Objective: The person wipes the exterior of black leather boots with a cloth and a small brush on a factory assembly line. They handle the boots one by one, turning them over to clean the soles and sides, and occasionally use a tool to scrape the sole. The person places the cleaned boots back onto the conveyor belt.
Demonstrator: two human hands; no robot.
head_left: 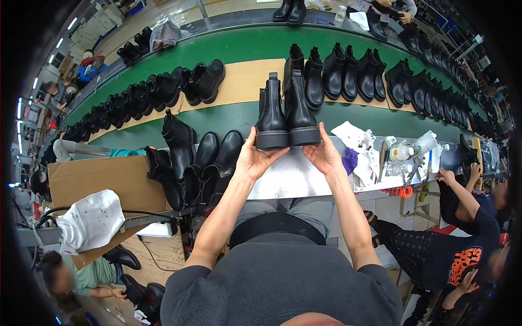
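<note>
Looks down from head height through 1 wide fisheye lens, close above the wearer's chest [288, 271]; faces forward from the near edge of the metal table [288, 183] to beyond the curved far edge of the green table [244, 43].

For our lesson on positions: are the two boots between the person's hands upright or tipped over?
Upright: the two boots have their thick soles at the bottom and their pull tabs at the top.
</note>
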